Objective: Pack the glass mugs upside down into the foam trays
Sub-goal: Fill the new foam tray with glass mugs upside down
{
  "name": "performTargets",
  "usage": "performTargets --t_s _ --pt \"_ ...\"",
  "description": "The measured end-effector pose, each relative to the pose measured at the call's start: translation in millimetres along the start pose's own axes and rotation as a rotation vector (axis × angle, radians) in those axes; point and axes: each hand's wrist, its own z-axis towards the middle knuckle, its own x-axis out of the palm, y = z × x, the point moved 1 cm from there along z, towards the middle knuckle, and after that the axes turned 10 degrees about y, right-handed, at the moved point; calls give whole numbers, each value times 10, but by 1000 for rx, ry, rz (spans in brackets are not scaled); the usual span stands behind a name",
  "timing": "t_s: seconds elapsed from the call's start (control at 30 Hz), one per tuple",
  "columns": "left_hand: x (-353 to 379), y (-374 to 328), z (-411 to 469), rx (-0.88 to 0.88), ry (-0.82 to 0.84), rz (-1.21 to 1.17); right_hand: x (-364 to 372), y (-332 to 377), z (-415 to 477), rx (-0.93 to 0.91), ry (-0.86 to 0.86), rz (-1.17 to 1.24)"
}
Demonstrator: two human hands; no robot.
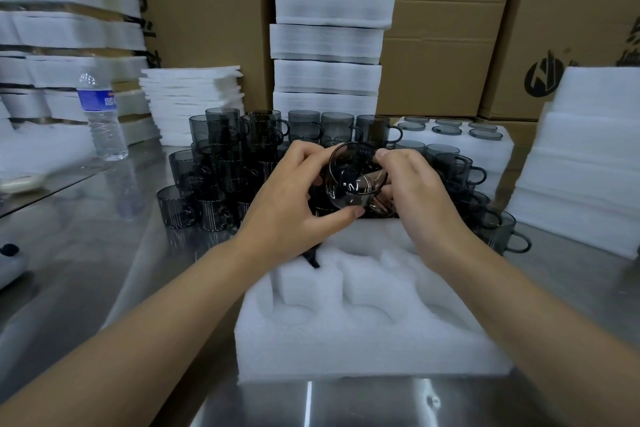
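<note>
Both my hands hold one smoky glass mug [353, 180] tilted on its side, its mouth turned toward me, above the far edge of a white foam tray [363, 333]. My left hand [291, 201] grips its left side, thumb under the rim. Fingers of my right hand [412, 191] pinch the right rim and wrap the body. The tray's round pockets that show hold no mugs. Behind stands a pile of several stacked grey mugs [225, 156]. A filled foam tray [457, 146] at the back right shows mug bottoms facing up.
A water bottle [100, 114] stands at the left on the steel table [86, 270]. Foam stacks rise at the left [69, 31], centre [329, 28] and right [588, 156]. Cardboard boxes [450, 45] form the back wall. A loose mug [509, 232] sits right of the tray.
</note>
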Motion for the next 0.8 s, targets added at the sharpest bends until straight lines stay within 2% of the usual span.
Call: performTargets --t_s 0.2,0.37,0.63,0.8 --pt "-9 -6 -31 -101 56 -57 -77 20 50 118 142 -9" --pt "-19 -34 -42 -139 183 -104 -130 -17 10 89 218 -182" --pt "-32 -39 -29 -136 359 -112 -118 -68 9 84 195 -391" --pt "-47 -57 -25 -141 358 -157 -115 -80 16 73 168 -378"
